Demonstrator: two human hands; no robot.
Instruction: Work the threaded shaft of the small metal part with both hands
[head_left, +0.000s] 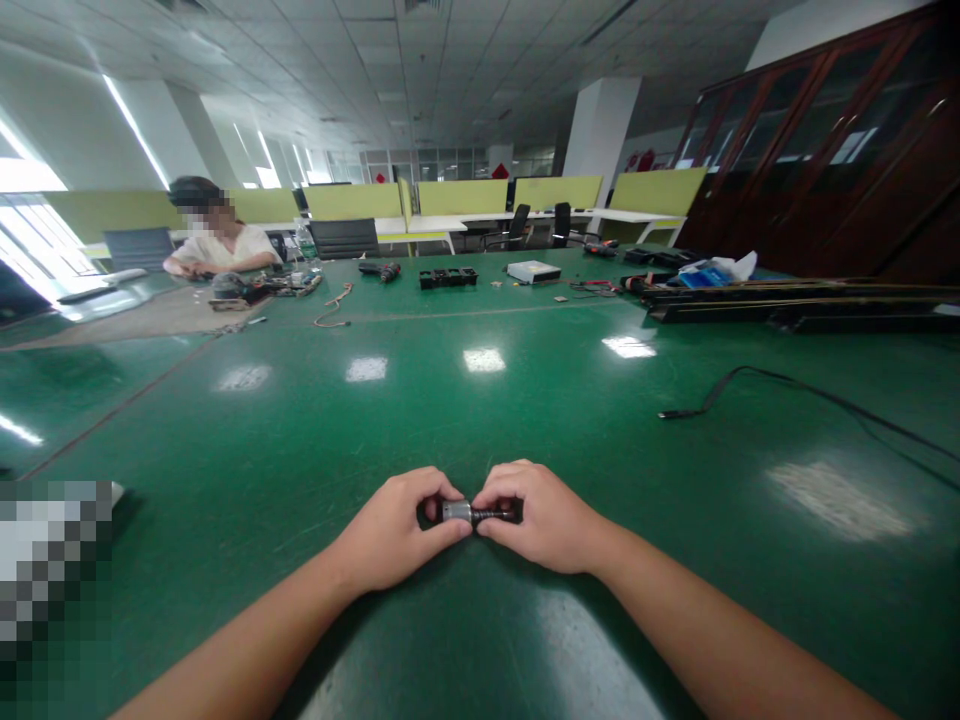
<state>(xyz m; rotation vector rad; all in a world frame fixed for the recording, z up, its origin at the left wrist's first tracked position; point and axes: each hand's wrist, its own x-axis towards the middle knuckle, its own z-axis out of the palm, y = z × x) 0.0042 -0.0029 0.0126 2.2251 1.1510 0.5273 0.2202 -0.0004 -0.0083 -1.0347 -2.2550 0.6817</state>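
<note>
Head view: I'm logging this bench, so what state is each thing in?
Silver cylinder, held horizontally
Left hand, pinching the cylinder
Right hand, pinching the thin shaft
Black cable, visible end unplugged
Power drill, lying down
Plastic bottle, upright
Cabinet doors, apparently shut

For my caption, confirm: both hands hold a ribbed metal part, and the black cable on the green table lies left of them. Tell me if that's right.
Wrong side: the head view shows the black cable on the green table right of the left hand and right hand, which hold a ribbed metal part.
</note>
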